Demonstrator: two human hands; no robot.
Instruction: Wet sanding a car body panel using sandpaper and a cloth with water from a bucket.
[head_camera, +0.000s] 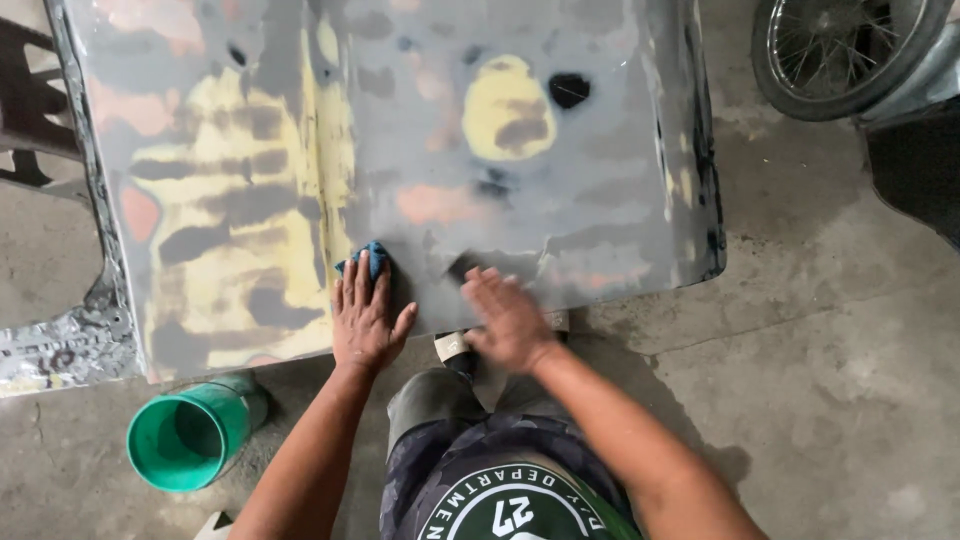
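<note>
Left hand fingers spread, pressing blue cloth; right hand blurred; green bucket near.

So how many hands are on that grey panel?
2: the left hand presses a blue cloth flat; the right hand rests bare, blurred, beside it on the panel.
</note>
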